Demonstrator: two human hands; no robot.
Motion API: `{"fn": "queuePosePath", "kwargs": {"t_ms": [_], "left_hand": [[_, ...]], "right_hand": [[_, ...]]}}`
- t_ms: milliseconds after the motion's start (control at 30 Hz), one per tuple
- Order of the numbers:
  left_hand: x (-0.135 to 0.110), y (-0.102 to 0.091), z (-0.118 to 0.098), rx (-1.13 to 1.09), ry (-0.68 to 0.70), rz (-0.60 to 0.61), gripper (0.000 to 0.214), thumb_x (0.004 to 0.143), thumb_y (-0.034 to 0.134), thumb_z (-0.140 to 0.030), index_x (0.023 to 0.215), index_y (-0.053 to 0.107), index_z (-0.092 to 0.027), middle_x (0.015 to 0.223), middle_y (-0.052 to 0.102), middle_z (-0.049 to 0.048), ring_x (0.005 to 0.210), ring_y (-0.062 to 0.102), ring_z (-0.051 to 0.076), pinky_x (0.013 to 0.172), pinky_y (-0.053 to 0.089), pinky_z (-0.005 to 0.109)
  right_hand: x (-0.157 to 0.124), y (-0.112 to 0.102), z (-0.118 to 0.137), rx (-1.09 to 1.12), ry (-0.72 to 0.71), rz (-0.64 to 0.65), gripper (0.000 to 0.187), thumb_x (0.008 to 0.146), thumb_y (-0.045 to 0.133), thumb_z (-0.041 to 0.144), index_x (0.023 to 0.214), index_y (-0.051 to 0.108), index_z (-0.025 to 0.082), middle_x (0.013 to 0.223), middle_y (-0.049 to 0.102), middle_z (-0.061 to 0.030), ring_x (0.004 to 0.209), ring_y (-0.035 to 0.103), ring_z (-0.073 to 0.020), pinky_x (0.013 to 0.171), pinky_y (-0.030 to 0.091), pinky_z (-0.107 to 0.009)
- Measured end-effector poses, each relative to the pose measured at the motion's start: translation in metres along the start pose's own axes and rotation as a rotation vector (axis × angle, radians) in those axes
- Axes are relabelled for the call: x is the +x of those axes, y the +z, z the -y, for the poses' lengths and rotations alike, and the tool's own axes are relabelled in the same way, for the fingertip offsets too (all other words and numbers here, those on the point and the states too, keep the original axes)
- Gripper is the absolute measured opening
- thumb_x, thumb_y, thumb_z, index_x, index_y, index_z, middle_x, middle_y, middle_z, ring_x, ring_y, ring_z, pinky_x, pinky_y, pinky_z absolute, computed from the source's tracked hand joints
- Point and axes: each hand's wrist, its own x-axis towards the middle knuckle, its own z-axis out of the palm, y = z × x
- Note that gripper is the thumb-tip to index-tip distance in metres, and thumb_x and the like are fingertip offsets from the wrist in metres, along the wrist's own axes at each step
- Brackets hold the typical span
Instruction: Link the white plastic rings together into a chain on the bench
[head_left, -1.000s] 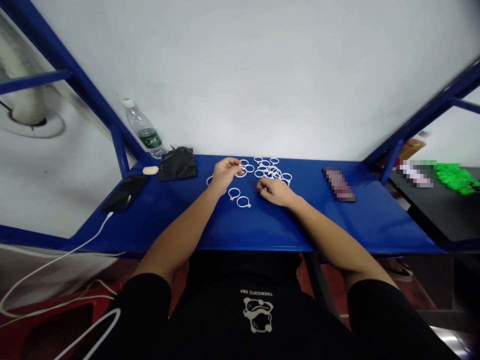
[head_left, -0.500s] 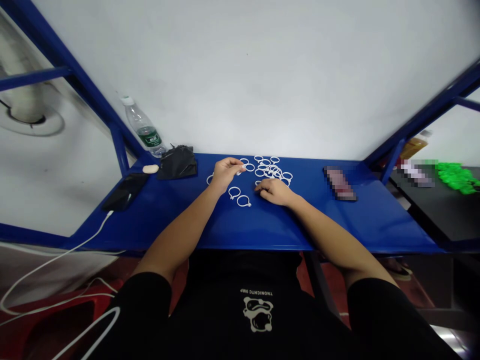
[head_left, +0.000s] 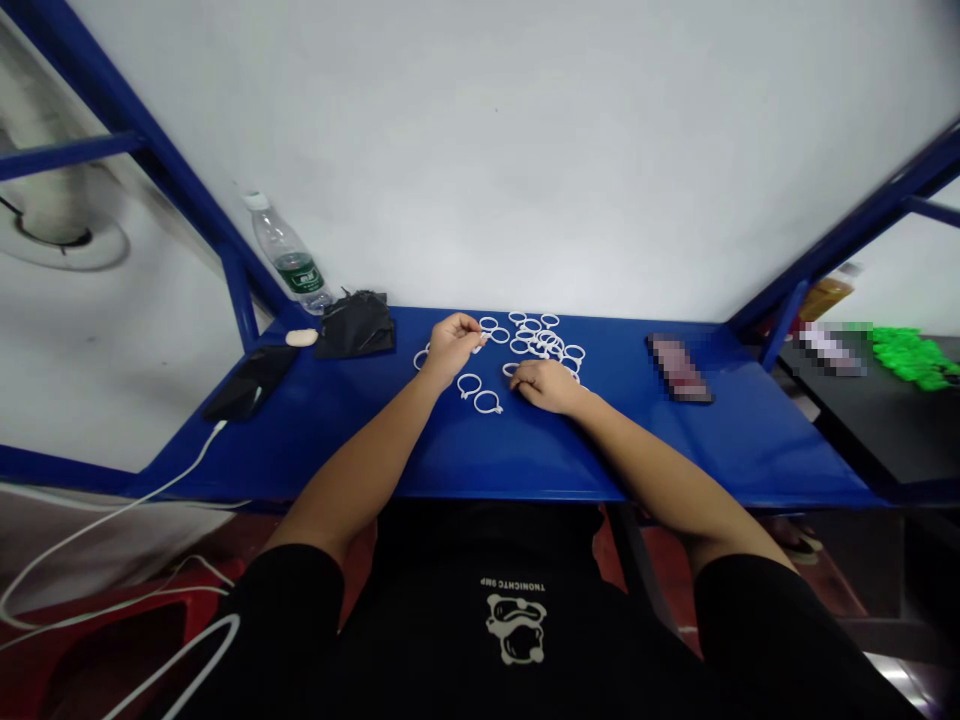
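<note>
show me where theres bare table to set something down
Bare blue tabletop lies between the heap of white rings and the pixelated smartphone, and nearest the body between the forearms. Crowded: the heap beside the right hand.

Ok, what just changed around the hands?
A thin round white plastic-looking ring has come into view, edging left, at the fingertips of the right hand. The white piece at the left hand shifted; how is too small to tell. The two nearest rings stayed.

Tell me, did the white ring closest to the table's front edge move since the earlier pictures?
No. The white ring lies in the same place against the table's front edge, shifted neither left nor right, nearer nor farther.
</note>
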Motion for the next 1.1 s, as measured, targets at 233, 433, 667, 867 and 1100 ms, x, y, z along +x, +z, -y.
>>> {"fn": "queuePosePath", "kwargs": {"t_ms": [233,433,667,867,1100], "left_hand": [[0.002,-0.001,0.002,0.032,0.022,-0.057,0.018,0.067,0.079,-0.009,0.081,0.073,-0.018,0.076,0.072,0.0014,0.071,0.066,0.016,0.069,0.053,0.029],[0.002,-0.003,0.004,0.056,0.029,-0.06,0.015,0.069,0.079,-0.012,0.081,0.075,-0.019,0.072,0.072,0.001,0.065,0.063,0.014,0.063,0.051,0.027],[0.003,-0.003,0.008,0.118,0.04,-0.096,0.015,0.068,0.073,-0.006,0.077,0.074,-0.018,0.073,0.073,0.001,0.067,0.066,0.015,0.066,0.054,0.027],[0.003,-0.005,0.013,0.249,0.087,-0.064,0.015,0.073,0.066,-0.009,0.075,0.077,-0.019,0.068,0.073,-0.0007,0.063,0.068,0.015,0.066,0.056,0.027],[0.003,-0.007,0.014,0.336,0.135,-0.029,0.027,0.077,0.055,-0.005,0.077,0.079,-0.019,0.075,0.078,0.0016,0.073,0.076,0.018,0.072,0.061,0.029]], "right_hand": [[-0.003,-0.004,0.016,-0.021,0.046,-0.031,0.049,0.102,0.05,0.023,0.149,0.061,0.019,0.13,0.079,-0.011,0.095,0.076,-0.0232,0.084,0.058,-0.037],[-0.001,-0.003,0.006,-0.066,0.086,-0.1,0.046,0.106,0.053,0.028,0.151,0.061,0.021,0.156,0.066,-0.0134,0.131,0.07,-0.0297,0.103,0.06,-0.046],[0.004,0.005,-0.006,-0.234,0.239,-0.027,0.049,0.104,0.053,0.023,0.152,0.061,0.019,0.152,0.069,-0.0155,0.114,0.077,-0.0304,0.088,0.063,-0.042],[0.002,-0.006,0.001,-0.224,0.246,0.026,0.049,0.103,0.054,0.02,0.151,0.062,0.022,0.137,0.077,-0.0098,0.117,0.075,-0.0272,0.092,0.06,-0.037],[0.001,-0.015,0.008,-0.232,0.305,-0.026,0.051,0.103,0.055,0.023,0.152,0.063,0.021,0.147,0.071,-0.0113,0.121,0.072,-0.0283,0.092,0.059,-0.037]]}}
